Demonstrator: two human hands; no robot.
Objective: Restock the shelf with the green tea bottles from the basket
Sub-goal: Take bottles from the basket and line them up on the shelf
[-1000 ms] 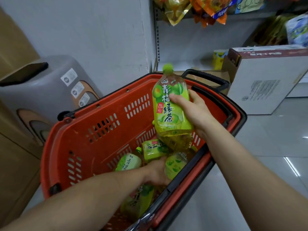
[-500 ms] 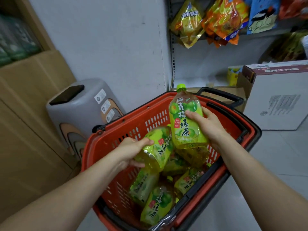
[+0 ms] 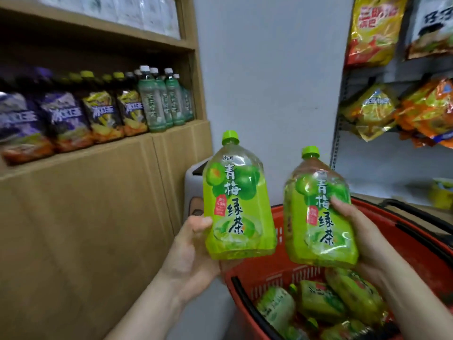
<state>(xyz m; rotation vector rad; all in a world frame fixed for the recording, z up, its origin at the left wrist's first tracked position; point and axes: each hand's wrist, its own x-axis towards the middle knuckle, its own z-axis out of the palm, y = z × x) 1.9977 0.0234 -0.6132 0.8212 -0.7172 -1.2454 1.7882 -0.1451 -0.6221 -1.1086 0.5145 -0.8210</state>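
I hold two green tea bottles upright above the red basket point(image 3: 416, 244). My left hand point(image 3: 193, 253) grips the left bottle point(image 3: 239, 207) at its lower left side. The right bottle point(image 3: 318, 217) sits in my right hand point(image 3: 362, 231), fingers wrapped around its right side, and it tilts slightly left. Both have bright green labels and green caps. Several more green tea bottles point(image 3: 318, 303) lie on their sides in the basket below. The wooden shelf point(image 3: 171, 130) is up and to the left of both hands.
The shelf holds purple and yellow-labelled bottles point(image 3: 63, 119) and pale green bottles point(image 3: 164, 101) at its right end. A grey bin point(image 3: 193, 192) stands behind the left bottle against the white wall. Snack bags point(image 3: 382, 111) hang on a rack at right.
Both hands have lifted their bottles up out of the basket; the left bottle is now upright. The view has swung up and left, bringing the drinks shelf into sight.
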